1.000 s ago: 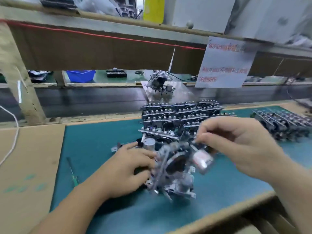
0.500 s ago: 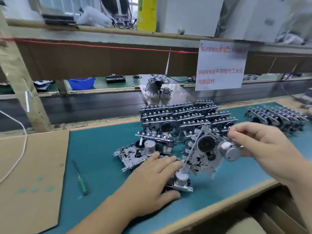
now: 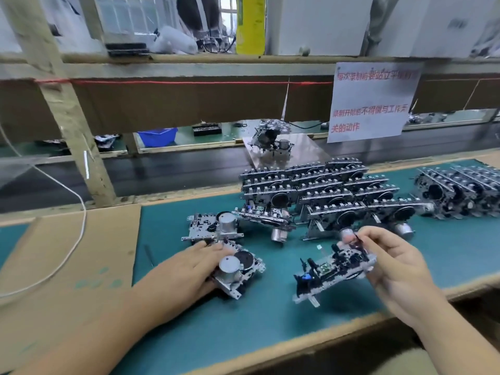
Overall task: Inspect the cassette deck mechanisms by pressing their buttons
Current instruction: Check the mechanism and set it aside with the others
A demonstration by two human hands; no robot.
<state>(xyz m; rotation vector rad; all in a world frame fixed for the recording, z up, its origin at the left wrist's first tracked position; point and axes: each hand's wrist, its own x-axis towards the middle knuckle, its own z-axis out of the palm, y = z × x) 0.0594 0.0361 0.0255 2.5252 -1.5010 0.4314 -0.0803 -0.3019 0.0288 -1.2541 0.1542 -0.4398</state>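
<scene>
My right hand point(image 3: 397, 269) grips a metal cassette deck mechanism point(image 3: 330, 272) by its right end and holds it tilted just above the green mat point(image 3: 270, 326). My left hand point(image 3: 186, 269) lies on the left side of a second mechanism point(image 3: 238, 272) flat on the mat, its silver motor facing up, fingers curled over its edge. A third mechanism point(image 3: 213, 228) lies just behind it. A stack of several mechanisms point(image 3: 319, 190) stands behind both hands.
Another group of mechanisms point(image 3: 460, 190) sits at the right of the mat. Brown cardboard point(image 3: 70, 266) covers the bench to the left, with a white cable point(image 3: 78, 212) across it. A paper sign point(image 3: 373, 101) hangs from the shelf. A single mechanism point(image 3: 270, 139) stands on a plate behind.
My right hand has carried its mechanism to the right and lowered it near the mat. My left hand stays on the other mechanism lying flat. The view has tilted up.
</scene>
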